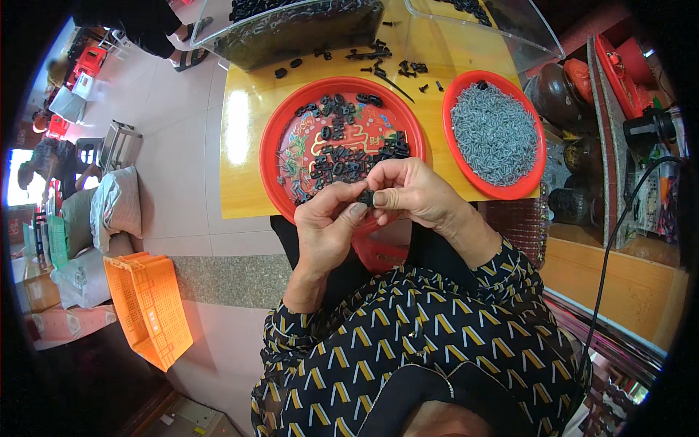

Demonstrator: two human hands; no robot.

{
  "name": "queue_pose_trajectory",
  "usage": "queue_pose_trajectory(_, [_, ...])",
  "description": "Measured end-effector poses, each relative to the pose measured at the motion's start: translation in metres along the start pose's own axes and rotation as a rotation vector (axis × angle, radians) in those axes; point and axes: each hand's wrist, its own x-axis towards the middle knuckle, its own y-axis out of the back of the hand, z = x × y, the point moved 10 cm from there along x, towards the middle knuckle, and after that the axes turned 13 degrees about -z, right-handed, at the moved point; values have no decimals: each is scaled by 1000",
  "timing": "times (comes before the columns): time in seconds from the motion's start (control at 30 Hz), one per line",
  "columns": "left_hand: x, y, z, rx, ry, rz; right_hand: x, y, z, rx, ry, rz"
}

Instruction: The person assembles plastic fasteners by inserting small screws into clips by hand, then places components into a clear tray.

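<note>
Between the fingertips of both hands is a small black plastic part, held just over the near rim of a red round tray. My left hand pinches it from the left, thumb and forefinger together. From the right, my right hand grips the same part with thumb and forefinger. Loose black plastic parts lie in several clusters on the tray's printed bottom, with some screws near its left side. To the right, a red plate is heaped with silver screws. The part's exact shape is mostly covered by my fingers.
Clear plastic bins of black parts stand at the yellow table's far edge. Scattered black pieces lie before them. An orange crate is on the floor at left. A black cable hangs at right. Other people are at far left.
</note>
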Motion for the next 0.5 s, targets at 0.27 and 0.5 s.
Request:
queue_pose_trajectory(0.27, [2, 3, 3, 103, -18, 23, 5, 2, 1, -6, 47, -1])
queue_pose_trajectory(0.5, [-4, 0, 1, 99, 47, 36, -2, -2, -17, -320, -87, 147])
